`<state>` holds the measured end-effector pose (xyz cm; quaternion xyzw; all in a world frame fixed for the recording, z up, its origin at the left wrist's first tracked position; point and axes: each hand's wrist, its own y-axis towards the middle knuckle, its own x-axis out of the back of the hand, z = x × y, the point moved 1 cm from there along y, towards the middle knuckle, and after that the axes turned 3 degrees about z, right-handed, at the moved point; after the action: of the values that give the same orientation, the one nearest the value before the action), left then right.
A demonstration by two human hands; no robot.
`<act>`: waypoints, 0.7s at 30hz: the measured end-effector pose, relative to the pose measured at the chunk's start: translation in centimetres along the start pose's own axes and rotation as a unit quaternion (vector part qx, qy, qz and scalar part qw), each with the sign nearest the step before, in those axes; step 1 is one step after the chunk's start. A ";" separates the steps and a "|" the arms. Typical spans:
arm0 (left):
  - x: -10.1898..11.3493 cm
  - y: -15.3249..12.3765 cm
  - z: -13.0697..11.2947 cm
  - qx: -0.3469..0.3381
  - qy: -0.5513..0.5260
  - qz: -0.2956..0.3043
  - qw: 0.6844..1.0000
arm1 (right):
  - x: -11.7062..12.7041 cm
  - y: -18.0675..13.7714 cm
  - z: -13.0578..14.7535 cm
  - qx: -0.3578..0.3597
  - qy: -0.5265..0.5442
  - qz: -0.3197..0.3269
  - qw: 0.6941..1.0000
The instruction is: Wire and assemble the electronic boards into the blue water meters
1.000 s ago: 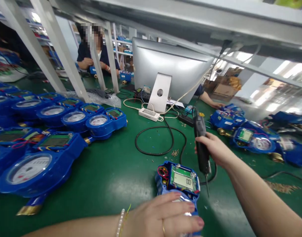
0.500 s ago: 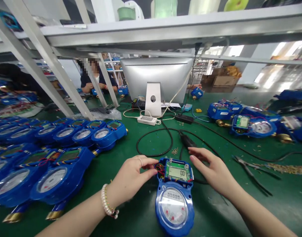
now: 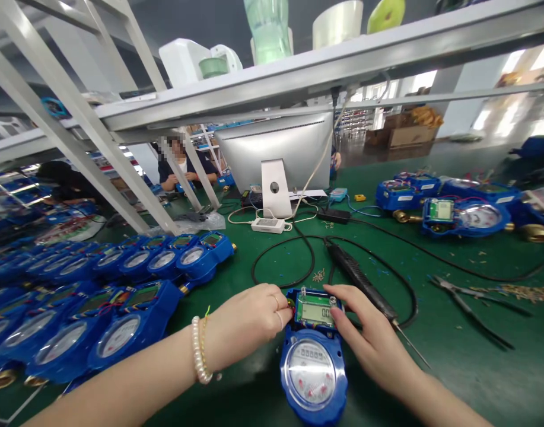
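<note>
A blue water meter (image 3: 315, 379) with a round dial lies in front of me. Its upper housing is uncovered, and a green circuit board with a lit display (image 3: 316, 312) shows inside. My left hand (image 3: 258, 314) is closed, fingertips pressed into the housing's left bay at the coloured wires (image 3: 292, 305); the fingers partly hide them. My right hand (image 3: 369, 335) holds the housing's upper right corner, thumb by the display and index finger along the top edge. A black pen-like tool with a thin metal shaft (image 3: 360, 280) lies just beyond my right hand.
Rows of blue meters (image 3: 120, 338) fill the left side. Cutting pliers (image 3: 470, 302) and a pile of small screws (image 3: 530, 293) lie right, with more meters (image 3: 467, 213) behind. A monitor (image 3: 276, 154), looped black cable (image 3: 276, 240) and shelf (image 3: 298, 83) stand ahead. A co-worker (image 3: 185, 169) sits opposite.
My left fingers have curled in and closed at the meter's wires. My right hand has moved left onto the housing's corner, uncovering the black tool. The camera view has tilted and shifted.
</note>
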<state>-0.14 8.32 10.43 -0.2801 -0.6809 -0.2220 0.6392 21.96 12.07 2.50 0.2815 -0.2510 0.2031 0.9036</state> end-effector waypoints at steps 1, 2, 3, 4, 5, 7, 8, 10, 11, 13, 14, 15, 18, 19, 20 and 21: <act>0.5 0.3 0.1 0.002 -0.007 0.029 1.000 | 0.0 0.0 0.0 0.002 0.000 -0.001 1.000; 0.9 0.7 0.2 0.003 -0.019 0.048 0.999 | -0.1 0.0 -0.1 0.003 0.000 -0.003 1.000; 1.4 1.1 0.4 0.003 -0.035 0.060 0.998 | -0.1 0.0 -0.1 0.004 0.001 -0.004 1.000; 1.7 1.5 0.7 0.007 -0.050 0.073 0.996 | -0.1 0.0 -0.1 0.005 0.001 -0.005 1.000; 2.0 2.0 1.0 0.013 -0.066 0.088 0.994 | -0.1 0.1 -0.1 0.006 0.001 -0.006 1.000; 2.4 3.0 1.5 0.037 -0.093 0.113 0.989 | -0.1 0.1 -0.1 0.006 0.002 -0.007 1.000; 2.5 3.5 1.7 0.052 -0.101 0.123 0.986 | -0.1 0.1 -0.1 0.006 0.003 -0.006 1.000; 2.6 4.3 2.0 0.083 -0.110 0.142 0.980 | 0.0 0.2 -0.1 0.003 0.003 -0.006 1.000; 2.6 4.7 2.1 0.099 -0.111 0.150 0.977 | 0.0 0.1 -0.1 0.001 0.003 -0.006 1.000; 2.6 5.3 2.4 0.131 -0.112 0.165 0.971 | 0.0 0.1 -0.1 -0.005 0.004 -0.006 1.000; 2.5 5.6 2.6 0.146 -0.113 0.172 0.968 | 0.0 0.1 -0.1 -0.009 0.005 -0.006 1.000; 2.4 5.8 2.7 0.155 -0.118 0.180 0.964 | 0.0 0.1 -0.2 -0.013 0.006 -0.006 1.000; 1.9 6.5 3.2 0.152 -0.171 0.238 0.944 | -0.2 0.2 -0.6 -0.019 0.004 -0.006 1.000; 1.7 6.7 3.3 0.147 -0.200 0.268 0.931 | -0.3 0.2 -0.8 -0.020 0.001 -0.009 1.000; 1.4 6.9 3.4 0.147 -0.230 0.299 0.915 | -0.4 0.2 -1.0 -0.020 -0.004 -0.012 1.000; 1.2 7.0 3.4 0.151 -0.255 0.317 0.901 | -0.5 0.2 -1.4 -0.019 -0.009 -0.018 1.000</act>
<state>1.91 15.92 10.91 -0.4281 -0.7214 0.1773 0.5147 21.95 12.98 1.34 0.2710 -0.2577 0.1792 0.9100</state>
